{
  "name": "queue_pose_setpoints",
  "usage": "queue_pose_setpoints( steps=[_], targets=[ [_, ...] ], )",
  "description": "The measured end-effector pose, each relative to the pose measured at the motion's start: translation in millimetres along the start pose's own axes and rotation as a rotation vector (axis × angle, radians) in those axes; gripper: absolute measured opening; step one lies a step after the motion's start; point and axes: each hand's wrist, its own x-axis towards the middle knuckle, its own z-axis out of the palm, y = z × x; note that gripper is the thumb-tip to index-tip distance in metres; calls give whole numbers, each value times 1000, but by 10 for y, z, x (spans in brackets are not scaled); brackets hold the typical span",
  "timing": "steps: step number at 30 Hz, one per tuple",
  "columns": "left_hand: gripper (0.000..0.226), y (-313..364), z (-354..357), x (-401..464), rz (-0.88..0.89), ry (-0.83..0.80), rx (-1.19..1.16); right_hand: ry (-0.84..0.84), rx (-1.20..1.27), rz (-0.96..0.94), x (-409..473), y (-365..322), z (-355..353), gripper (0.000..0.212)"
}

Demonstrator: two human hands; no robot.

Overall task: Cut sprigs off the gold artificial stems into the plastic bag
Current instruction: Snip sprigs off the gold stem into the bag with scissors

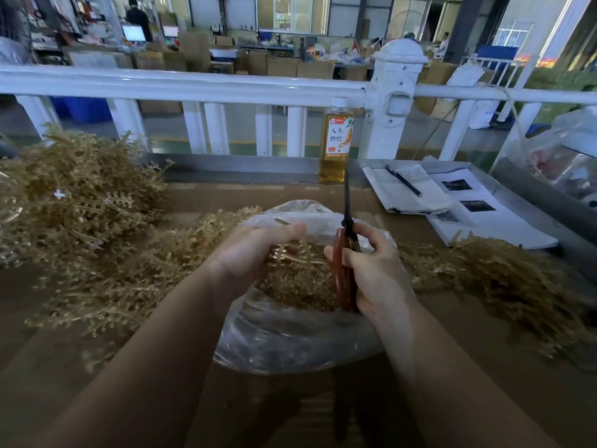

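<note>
A clear plastic bag (290,341) lies open in the middle of the table, partly filled with cut gold sprigs (300,289). Over its mouth my left hand (255,250) grips a gold stem (290,257) between curled fingers. My right hand (368,270) grips red-handled scissors (344,270), whose dark blades point up and away, closed or nearly so. A big heap of gold stems (80,202) fills the left of the table, and a smaller heap (504,276) lies at the right.
A bottle of yellow drink (336,143) stands behind the bag by a white railing (193,85). An open notebook with a pen (407,185) and printed sheets (478,208) lie at the back right. Another plastic bag (562,153) sits at the far right.
</note>
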Motion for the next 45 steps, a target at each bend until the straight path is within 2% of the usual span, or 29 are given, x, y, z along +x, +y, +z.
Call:
queue_pose_setpoints(
  steps=[3,6,7,10,13,17,21,27,32,36,40,45],
  targets=[
    [41,-25,46,18,-115,-119,-110,-15,-17,-21,-7,-9,20,46],
    [58,-75,116,15,-160,-150,-67,-45,-47,-36,3,-4,34,44],
    [53,-87,124,14,-157,-128,-35,-52,-71,-50,9,0,32,42],
    [15,-141,111,56,-133,-34,-66,-74,-154,-101,14,13,41,32],
    [3,-202,103,97,-122,74,-170,-61,-208,-150,8,20,54,28],
    [9,-252,128,118,-114,114,-351,-66,-220,-175,-26,3,89,23],
    [8,-264,135,128,-115,168,-478,-72,-275,-174,-47,-8,93,32],
    [14,-260,93,154,-43,294,-552,41,-155,-200,-45,-72,80,33],
    [13,-220,80,176,-98,266,-646,-42,-321,-170,-119,-114,53,27],
    [5,-241,99,171,-128,233,-739,-115,-548,-219,-120,-24,52,35],
    [11,-236,113,155,-145,206,-821,-154,-589,-253,-101,53,79,42],
    [11,-240,152,109,-112,187,-885,-95,-556,-321,-41,123,45,23]
  ],
)
